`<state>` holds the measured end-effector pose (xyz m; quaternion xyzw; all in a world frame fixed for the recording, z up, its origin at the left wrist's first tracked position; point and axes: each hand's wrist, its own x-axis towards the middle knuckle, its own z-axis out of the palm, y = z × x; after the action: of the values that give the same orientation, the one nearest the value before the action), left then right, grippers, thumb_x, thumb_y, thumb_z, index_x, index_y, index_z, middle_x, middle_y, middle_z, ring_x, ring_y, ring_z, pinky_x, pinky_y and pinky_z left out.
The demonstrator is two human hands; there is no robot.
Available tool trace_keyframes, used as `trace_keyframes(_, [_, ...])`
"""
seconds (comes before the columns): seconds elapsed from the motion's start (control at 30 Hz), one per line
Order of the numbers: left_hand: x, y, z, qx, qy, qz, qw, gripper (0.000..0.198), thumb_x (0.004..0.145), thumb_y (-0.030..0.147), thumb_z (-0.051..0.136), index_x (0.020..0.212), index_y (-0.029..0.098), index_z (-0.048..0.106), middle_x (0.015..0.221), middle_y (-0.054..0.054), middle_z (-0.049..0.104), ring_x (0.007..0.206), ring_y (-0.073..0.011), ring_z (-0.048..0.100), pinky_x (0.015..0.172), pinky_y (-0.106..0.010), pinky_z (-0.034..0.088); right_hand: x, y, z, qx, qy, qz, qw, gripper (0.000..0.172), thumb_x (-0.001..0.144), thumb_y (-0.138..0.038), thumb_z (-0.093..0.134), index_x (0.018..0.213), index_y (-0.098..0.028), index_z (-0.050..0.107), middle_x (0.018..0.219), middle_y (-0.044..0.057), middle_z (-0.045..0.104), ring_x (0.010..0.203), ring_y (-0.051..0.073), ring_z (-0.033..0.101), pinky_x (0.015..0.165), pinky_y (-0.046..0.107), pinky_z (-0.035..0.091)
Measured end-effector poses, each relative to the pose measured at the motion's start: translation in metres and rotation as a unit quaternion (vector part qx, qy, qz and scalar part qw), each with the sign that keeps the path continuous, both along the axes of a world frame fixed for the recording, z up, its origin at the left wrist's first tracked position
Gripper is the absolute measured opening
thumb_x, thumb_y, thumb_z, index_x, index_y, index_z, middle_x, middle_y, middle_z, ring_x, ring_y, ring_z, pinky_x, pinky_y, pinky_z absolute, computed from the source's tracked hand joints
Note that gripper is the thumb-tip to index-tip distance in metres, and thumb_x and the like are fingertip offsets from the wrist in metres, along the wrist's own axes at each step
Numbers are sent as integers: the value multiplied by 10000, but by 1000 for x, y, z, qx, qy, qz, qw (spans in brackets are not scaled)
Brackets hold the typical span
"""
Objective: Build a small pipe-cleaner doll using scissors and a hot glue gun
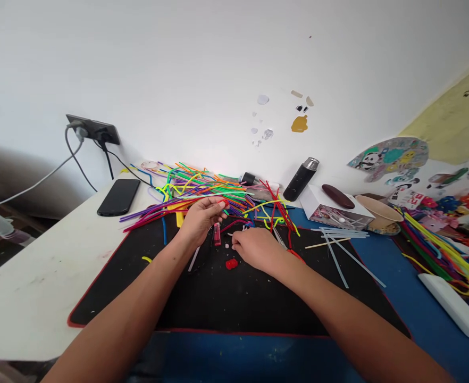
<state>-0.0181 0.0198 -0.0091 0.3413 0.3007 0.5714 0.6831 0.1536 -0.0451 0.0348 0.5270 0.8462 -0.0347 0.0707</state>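
My left hand [204, 215] is closed in a pinch above the black mat [202, 303], holding a small red pipe-cleaner piece [224, 203] with a bit of green under it. My right hand [256, 246] rests low over the mat, fingers curled together; whatever its fingertips pinch is too small to make out. Just below those fingertips lies a second red coiled piece [231, 264], with a little white bit [227, 246] nearby. Between the hands sits a pink-and-clear small item [217, 234]. Scissors [279, 238] with red handles lie partly hidden beyond my right hand.
Loose colourful pipe cleaners [194, 186] heap along the wall. A phone [118, 197] lies at left. At right are a black thermos [301, 179], a white box [336, 210], translucent glue sticks [338, 260], a bowl [379, 211] and a white glue gun-like tool [452, 306].
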Motion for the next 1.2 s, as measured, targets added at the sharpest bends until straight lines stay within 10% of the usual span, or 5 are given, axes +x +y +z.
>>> trace_keyframes(0.63, [-2, 0, 0, 5, 9, -5, 1000, 474, 532, 392, 1034, 833, 136, 771, 769, -34, 743, 579, -108, 645, 530, -210, 456, -11, -6, -9, 5, -32, 12, 999, 207, 1012, -221, 587, 1112, -163, 759, 990, 146, 817, 961, 317, 784, 766, 341, 532])
trace_keyframes(1.2, [2, -2, -2, 6, 44, -14, 999, 404, 595, 359, 999, 840, 150, 756, 757, -25, 735, 569, -112, 631, 535, -223, 433, 54, -64, -41, -20, 216, -154, 964, 111, 1003, -279, 649, 1014, -262, 758, 711, -43, 722, 663, 156, 676, 623, 256, 368])
